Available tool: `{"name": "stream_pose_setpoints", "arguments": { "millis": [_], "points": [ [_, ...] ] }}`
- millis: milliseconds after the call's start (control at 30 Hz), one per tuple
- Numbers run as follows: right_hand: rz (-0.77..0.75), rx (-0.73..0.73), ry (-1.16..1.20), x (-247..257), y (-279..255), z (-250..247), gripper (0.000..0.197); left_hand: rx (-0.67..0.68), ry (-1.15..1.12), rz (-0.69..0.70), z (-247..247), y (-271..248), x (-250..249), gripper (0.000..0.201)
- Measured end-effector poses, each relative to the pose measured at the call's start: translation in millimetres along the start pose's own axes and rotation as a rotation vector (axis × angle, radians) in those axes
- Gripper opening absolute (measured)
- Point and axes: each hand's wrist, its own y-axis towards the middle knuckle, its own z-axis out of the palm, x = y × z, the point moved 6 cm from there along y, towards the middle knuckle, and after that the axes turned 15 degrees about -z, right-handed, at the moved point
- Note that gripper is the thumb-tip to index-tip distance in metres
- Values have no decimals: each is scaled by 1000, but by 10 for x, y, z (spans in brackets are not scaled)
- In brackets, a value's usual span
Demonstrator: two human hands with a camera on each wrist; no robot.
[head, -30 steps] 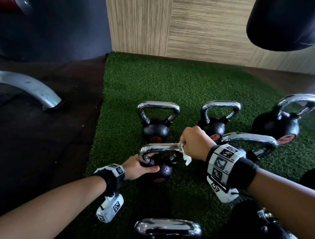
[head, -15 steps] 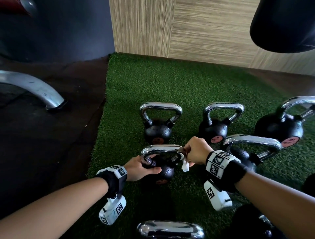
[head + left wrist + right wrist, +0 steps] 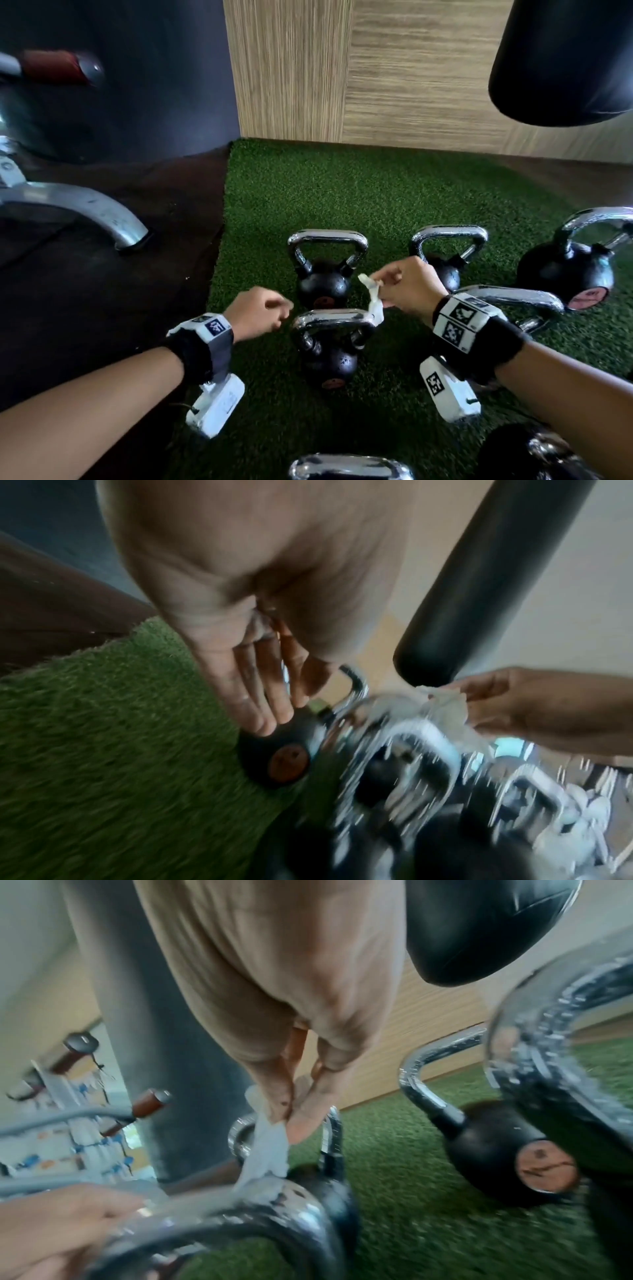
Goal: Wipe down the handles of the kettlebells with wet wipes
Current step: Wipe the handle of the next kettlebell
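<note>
The near kettlebell (image 3: 330,363) stands on green turf, its chrome handle (image 3: 334,318) level between my hands. My right hand (image 3: 380,284) hovers just above the handle's right end and pinches a white wet wipe (image 3: 371,301). The wipe hangs down and its lower end lies on that end of the handle. The right wrist view shows thumb and fingers of my right hand (image 3: 291,1121) pinching the wipe (image 3: 268,1148). My left hand (image 3: 281,308) floats just left of the handle with relaxed fingers (image 3: 260,704), holding nothing.
More kettlebells stand behind (image 3: 323,284), at the back right (image 3: 445,270) (image 3: 565,274), beside my right wrist (image 3: 507,298) and at the bottom edge (image 3: 349,467). A black punching bag (image 3: 561,58) hangs upper right. A chrome machine leg (image 3: 78,205) rests on dark flooring to the left.
My left hand has let go of the near kettlebell and lifted up beside its handle. My right hand has risen off the handle's right end, drawing the wipe upward.
</note>
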Motion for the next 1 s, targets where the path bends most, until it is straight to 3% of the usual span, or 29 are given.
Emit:
{"name": "stream_pose_setpoints", "arguments": {
  "millis": [67, 133, 267, 400, 500, 567, 633, 733, 767, 833, 933, 1000],
  "points": [
    [-55, -16, 215, 273, -1, 0, 18, 72, -317, 6, -124, -94, -228, 19],
    [-150, -20, 252, 532, -21, 16, 21, 216, -502, -31, -139, -238, -445, 33],
    [-286, -44, 194, 813, -85, 93, 28, 423, -726, -81, -33, -440, -686, 43],
    [-314, -83, 146, 885, -141, 142, 25, 509, -832, -50, -2, -490, -782, 35],
    [-336, -65, 166, 915, -148, 135, 22, 544, -867, -15, -39, -461, -773, 43],
    [-322, 5, 197, 838, -136, 165, 27, 503, -876, 20, -44, -426, -754, 34],
    [-222, -30, 262, 578, -109, 163, 31, 401, -862, 57, -48, -375, -722, 26],
    [62, -130, 102, -64, -127, 177, 33, 110, -529, 244, -51, -340, -706, 31],
    [177, -77, 41, -281, -151, 238, 31, 23, -371, 320, -20, -369, -721, 32],
    [342, 164, -6, -608, -241, 470, 29, -74, -169, 414, 94, -427, -738, 34],
    [544, 455, 289, -859, -445, 851, 13, -153, -56, 477, 267, -457, -777, 33],
    [593, 441, 346, -970, -534, 1012, 42, -201, 20, 537, 323, -478, -805, 29]
  ]
}}
